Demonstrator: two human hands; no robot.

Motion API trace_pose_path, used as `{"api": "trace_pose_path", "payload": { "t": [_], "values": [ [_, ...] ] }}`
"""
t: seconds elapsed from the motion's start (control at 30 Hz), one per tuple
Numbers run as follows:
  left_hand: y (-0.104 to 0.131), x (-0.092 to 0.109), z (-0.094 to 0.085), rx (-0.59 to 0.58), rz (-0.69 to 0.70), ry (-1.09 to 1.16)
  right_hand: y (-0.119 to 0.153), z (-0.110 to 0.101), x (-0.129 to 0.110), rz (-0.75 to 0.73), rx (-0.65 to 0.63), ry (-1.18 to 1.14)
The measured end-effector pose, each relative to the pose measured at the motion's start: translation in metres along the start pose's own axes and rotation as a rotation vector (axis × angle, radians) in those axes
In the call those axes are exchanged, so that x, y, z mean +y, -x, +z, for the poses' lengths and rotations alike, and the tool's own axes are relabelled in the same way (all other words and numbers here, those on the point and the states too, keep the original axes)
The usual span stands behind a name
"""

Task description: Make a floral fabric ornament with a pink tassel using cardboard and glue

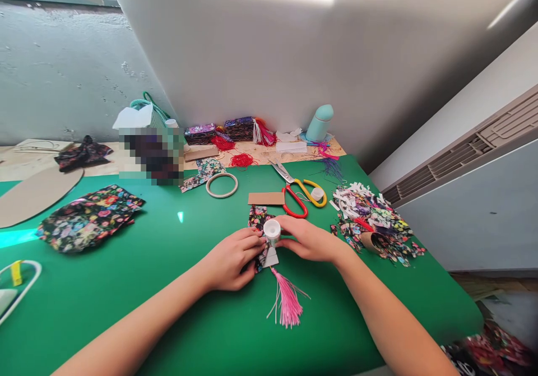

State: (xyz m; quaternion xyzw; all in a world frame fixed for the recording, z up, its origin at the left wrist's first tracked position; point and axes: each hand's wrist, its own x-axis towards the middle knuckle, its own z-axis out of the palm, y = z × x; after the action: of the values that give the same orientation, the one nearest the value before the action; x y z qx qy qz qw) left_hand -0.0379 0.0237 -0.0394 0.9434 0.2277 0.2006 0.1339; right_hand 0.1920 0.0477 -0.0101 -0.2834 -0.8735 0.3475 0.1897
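A dark fabric piece (257,217) printed with small bright flowers lies on the green worktop (227,331), partly hidden. Taking the white round-topped container (272,229) as the clock's centre, the fabric shows from 11 o'clock round to 7. The container's top is dished and faces up — its side looks cloudy white. At 6 o'clock sits a pale card piece (271,258); past its near edge lies a pink tassel (290,303), strands fanned toward 5 o'clock — a few paler ones splayed wide.

Free: mat (168,241) between left hand (235,258) and floral cloth (92,219) | ahead: scissors (290,180) | right: scrap pile (370,219)
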Motion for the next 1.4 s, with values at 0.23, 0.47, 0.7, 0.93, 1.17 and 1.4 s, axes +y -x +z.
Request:
{"api": "trace_pose_path", "payload": {
  "t": [0.23,0.47,0.7,0.93,1.17,1.4],
  "values": [
    [0.0004,-0.0008,0.0009,0.005,0.002,-0.011,0.0002,0.0011,0.0012,0.001,0.041,-0.003],
    [0.0014,-0.0016,0.0008,-0.010,0.006,-0.008,-0.0001,0.0025,0.0023,-0.006,0.083,-0.012],
    [0.0011,-0.0010,0.0004,-0.005,0.004,-0.009,-0.0005,0.0042,0.0019,-0.009,0.086,-0.006],
    [0.0009,-0.0021,0.0009,-0.002,0.012,-0.009,0.0001,0.0032,0.0022,0.002,0.075,-0.021],
    [0.0012,-0.0026,0.0021,0.004,0.015,-0.011,0.0012,0.0020,0.0006,0.001,0.051,-0.037],
    [0.0012,-0.0025,0.0015,0.000,0.014,-0.014,0.0011,0.0013,0.0003,-0.009,0.052,-0.078]
  ]
}}
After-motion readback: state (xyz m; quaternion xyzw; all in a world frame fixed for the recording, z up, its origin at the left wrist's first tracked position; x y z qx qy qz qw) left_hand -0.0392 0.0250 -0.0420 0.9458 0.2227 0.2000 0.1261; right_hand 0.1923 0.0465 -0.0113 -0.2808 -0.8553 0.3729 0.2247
